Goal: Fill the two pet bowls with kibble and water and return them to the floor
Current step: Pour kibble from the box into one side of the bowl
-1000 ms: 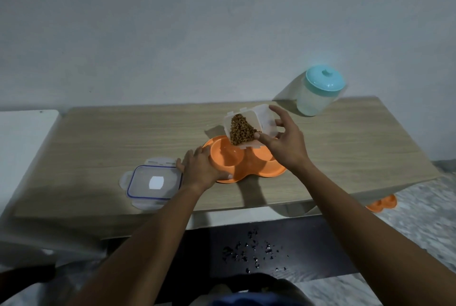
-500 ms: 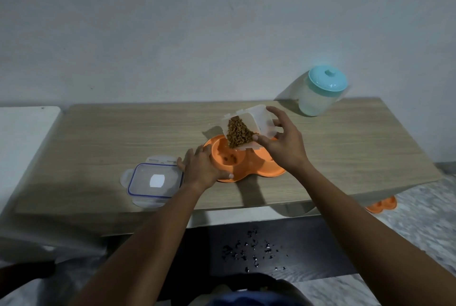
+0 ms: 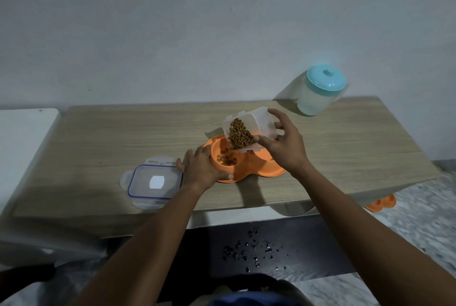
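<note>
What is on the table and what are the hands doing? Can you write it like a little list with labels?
table: wooden top
right hand: tilts clear kibble container
kibble: spilling into left well
orange double bowl: on table, right well mostly hidden
left hand: steadies bowl's left edge
container lid: flat, left of bowl
teal-lidded jug: closed, back right
second orange bowl: on floor

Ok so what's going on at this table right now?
A person is pouring kibble from a tilted clear container held in the right hand into the left well of an orange double pet bowl on the wooden table. The left hand steadies the bowl's left edge. A few pieces have landed. The container's lid lies to the left, and a teal-lidded jug stands at the back right.
</note>
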Available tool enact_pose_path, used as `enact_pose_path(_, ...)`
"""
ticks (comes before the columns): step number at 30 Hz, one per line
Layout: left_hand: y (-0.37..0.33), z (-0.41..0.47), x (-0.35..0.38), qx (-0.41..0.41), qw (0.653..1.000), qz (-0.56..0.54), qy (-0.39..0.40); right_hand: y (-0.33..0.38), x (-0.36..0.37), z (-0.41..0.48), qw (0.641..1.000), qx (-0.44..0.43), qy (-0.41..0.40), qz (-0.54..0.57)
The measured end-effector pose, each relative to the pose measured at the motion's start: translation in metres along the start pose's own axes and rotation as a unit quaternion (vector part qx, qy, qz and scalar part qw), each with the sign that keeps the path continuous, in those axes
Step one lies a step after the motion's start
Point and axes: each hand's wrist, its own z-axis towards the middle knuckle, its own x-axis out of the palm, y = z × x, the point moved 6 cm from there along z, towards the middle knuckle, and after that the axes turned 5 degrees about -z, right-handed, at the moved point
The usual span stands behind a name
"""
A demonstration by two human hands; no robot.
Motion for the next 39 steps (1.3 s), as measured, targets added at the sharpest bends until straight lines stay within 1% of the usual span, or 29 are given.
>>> enact_pose_path(25, -0.0032, -0.0053, -0.0037, -0.002, 1.0, -0.016, 0.001, -0.0001, -0.0019, 0.0006, 1.0, 0.011, 0.02, 0.021)
enact_pose_path(32, -0.0022, -0.0041, -0.003, -0.001, 1.0, -0.015, 0.001, 0.0027, -0.001, 0.0001, 1.0, -0.002, 0.015, 0.015)
enact_pose_path(39, -0.0012, -0.0033, -0.0027, -0.003, 1.0, -0.016, 0.002, 0.002, -0.0016, 0.0013, 1.0, 0.005, 0.014, 0.021)
